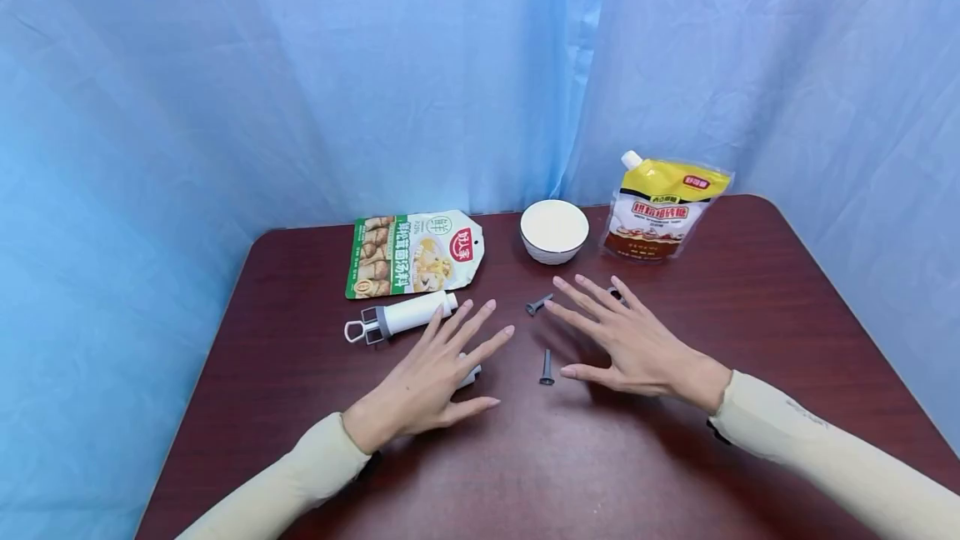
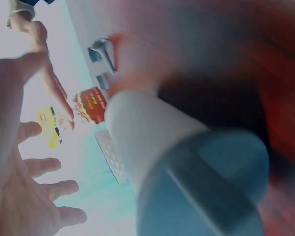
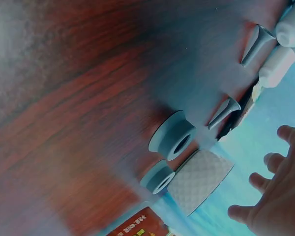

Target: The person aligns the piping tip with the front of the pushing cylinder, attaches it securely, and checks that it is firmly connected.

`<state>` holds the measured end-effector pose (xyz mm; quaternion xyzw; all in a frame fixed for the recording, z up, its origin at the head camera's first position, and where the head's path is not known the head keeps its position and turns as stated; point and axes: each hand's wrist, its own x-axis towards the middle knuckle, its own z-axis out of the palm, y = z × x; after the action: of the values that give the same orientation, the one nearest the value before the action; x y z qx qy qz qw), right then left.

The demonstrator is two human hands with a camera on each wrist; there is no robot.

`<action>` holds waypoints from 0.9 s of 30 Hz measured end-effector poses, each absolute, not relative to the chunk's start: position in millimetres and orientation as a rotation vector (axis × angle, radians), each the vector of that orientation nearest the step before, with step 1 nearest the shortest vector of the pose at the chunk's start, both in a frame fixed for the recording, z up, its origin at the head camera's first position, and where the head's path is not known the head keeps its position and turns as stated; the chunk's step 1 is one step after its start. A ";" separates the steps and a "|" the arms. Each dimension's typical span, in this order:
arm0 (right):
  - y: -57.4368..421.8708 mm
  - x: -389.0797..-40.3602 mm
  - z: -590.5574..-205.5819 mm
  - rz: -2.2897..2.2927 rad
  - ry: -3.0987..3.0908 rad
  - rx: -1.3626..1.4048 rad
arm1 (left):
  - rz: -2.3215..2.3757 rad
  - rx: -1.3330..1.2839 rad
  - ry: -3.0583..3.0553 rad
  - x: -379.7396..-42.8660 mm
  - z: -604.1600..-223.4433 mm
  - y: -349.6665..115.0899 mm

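Observation:
My left hand (image 1: 420, 377) hovers over the table with its fingers spread, holding nothing. Beneath it a white cylinder (image 1: 468, 375) is mostly hidden; up close it is a white tube with a grey end (image 2: 147, 132). Beyond that hand's fingers lies a white syringe-like tube (image 1: 412, 312) with a grey collar and loop handle. My right hand (image 1: 633, 344) is also spread and holds nothing. Near its fingertips lie two grey cone-shaped nozzles, one farther back (image 1: 536, 306) and one nearer (image 1: 547, 369). Under it, two grey flanged rings, a larger (image 3: 172, 135) and a smaller (image 3: 157, 177), stand on the table.
At the back stand a white patterned bowl (image 1: 553, 252) and, to its right, an upright yellow, white and brown spouted pouch (image 1: 652, 211). A green and white food packet (image 1: 412, 255) lies at the back left. Blue curtains (image 1: 420, 73) hang behind the dark red table (image 1: 270, 357).

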<state>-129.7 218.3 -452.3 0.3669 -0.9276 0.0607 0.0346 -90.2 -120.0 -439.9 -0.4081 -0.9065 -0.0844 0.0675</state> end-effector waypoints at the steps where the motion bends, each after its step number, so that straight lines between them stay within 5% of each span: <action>1: 219.6 -129.5 -452.4 0.201 -2.860 1.115 | -0.287 -1.225 -2.725 -89.0 -439.4 -118.0; 27: 254.8 -117.4 -464.1 0.495 -2.968 0.732 | -0.896 -0.855 -2.852 -58.6 -459.7 -53.5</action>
<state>-117.4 254.8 -464.1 0.2362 -0.9582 0.1598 0.0222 -58.6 -53.5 -459.7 -0.2749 -0.9171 -0.2882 0.0162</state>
